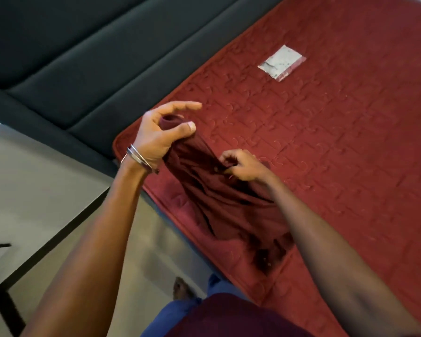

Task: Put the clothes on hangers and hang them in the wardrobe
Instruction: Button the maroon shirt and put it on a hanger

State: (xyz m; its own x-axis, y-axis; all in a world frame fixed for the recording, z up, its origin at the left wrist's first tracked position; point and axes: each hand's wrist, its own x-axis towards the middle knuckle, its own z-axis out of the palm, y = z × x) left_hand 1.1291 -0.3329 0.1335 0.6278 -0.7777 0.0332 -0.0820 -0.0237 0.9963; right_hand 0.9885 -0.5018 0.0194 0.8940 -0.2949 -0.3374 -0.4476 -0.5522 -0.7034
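While both hands bunch the maroon garment point(219, 198), left hand point(161, 135) sits higher.

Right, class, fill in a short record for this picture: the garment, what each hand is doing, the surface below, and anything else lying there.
garment: dark red garment, bunched, held up over the bed
left hand: grips the top of the garment, index finger extended
right hand: pinches a fold lower down
surface: red quilted bedspread
other item: small flat packet lying on the bedspread, apart from the garment
hanger: none in view
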